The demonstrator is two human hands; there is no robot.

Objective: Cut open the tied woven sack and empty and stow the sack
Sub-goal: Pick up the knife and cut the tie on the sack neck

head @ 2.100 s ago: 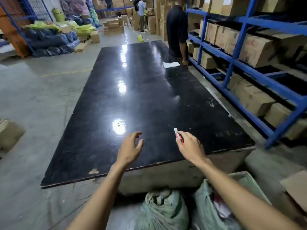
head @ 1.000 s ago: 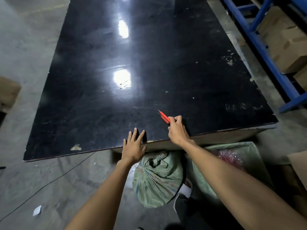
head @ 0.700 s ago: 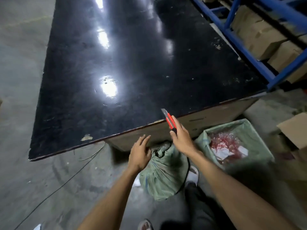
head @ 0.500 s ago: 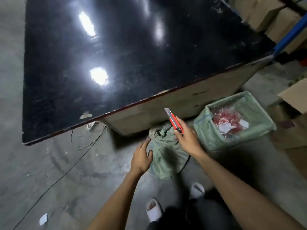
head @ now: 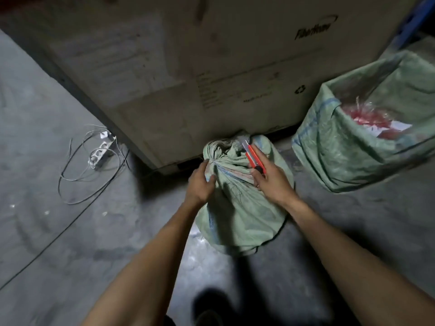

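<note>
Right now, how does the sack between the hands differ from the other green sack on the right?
The tied sack is bunched shut at its neck; the open sack gapes, showing red and white contents. The left hand grips the tied sack, and the right hand rests on it, holding a red cutter; nobody touches the open sack. Both are green woven sacks on the floor.

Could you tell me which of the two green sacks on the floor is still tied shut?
The sack between the hands, its neck bunched and bound. The other sack, to its right, stands open with red contents showing.
</note>
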